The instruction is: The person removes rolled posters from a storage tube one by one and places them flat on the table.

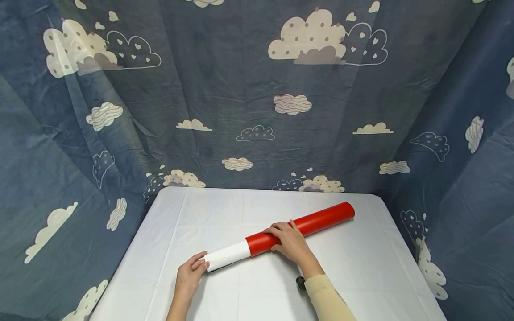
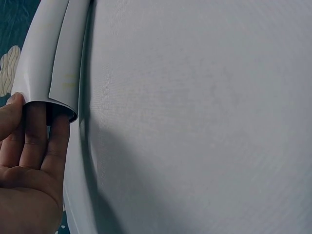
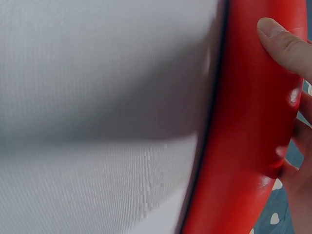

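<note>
A long red tube (image 1: 321, 221) lies slantwise on the white-covered table. Out of its left end sticks a rolled white sheet (image 1: 228, 256), whose overlapping edge (image 2: 61, 73) shows in the left wrist view. My left hand (image 1: 188, 274) pinches the open end of the white roll, thumb outside and some fingertips inside the opening. Farther right, my right hand (image 1: 292, 242) grips the red tube near its left part, with the thumb on the near side and fingers over the top. In the right wrist view the red surface (image 3: 248, 117) dents slightly near the fingers.
The white table (image 1: 361, 258) has fold creases. Behind it and at both sides hangs a dark blue curtain (image 1: 225, 80) with cloud prints. A small black object (image 1: 300, 283) sits against the right wrist.
</note>
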A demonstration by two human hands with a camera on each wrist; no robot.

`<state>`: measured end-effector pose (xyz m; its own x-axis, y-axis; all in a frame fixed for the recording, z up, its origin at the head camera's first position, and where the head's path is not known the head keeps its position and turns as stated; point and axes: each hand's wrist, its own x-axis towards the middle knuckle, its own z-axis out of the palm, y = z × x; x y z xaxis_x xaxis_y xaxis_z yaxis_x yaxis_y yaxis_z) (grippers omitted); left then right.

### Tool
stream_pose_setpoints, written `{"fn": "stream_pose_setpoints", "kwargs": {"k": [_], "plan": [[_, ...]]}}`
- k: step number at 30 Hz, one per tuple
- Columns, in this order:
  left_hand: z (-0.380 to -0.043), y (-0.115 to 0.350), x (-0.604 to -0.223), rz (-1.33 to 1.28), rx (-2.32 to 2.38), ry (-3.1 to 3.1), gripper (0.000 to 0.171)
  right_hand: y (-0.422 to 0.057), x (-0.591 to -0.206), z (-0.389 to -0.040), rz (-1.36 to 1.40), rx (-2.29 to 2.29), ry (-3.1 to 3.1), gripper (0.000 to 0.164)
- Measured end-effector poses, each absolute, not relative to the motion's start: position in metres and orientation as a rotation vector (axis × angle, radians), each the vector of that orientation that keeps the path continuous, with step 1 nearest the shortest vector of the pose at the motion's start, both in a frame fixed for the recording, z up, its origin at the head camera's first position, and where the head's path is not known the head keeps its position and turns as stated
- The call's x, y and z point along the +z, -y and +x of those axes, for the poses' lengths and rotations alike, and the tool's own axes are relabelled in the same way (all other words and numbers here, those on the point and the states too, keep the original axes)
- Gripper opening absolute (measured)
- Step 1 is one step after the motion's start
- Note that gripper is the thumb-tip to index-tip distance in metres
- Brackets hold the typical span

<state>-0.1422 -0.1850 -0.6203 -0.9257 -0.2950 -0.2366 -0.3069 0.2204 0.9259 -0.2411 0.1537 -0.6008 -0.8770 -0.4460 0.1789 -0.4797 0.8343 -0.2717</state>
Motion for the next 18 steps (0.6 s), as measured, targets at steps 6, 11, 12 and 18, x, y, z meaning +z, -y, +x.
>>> {"fn": "stream_pose_setpoints", "kwargs": {"k": [6,11,12,18], "plan": [[-0.1438,0.184,-0.6188,-0.605,1.852,-2.456,0.04,-0.1586,-0.5989,-0.2428,0.725,0.478,2.909,0.055],[-0.1427,0.1841,-0.6177,-0.609,1.863,-2.455,0.04,-0.1607,-0.5982,-0.2432,0.709,0.485,2.916,0.056],[-0.1426,0.1842,-0.6175,-0.609,1.866,-2.454,0.04,-0.161,-0.598,-0.2433,0.704,0.489,2.915,0.056],[-0.1423,0.1852,-0.6175,-0.597,1.874,-2.453,0.039,-0.1637,-0.5983,-0.2447,0.684,0.487,2.925,0.056]]}}
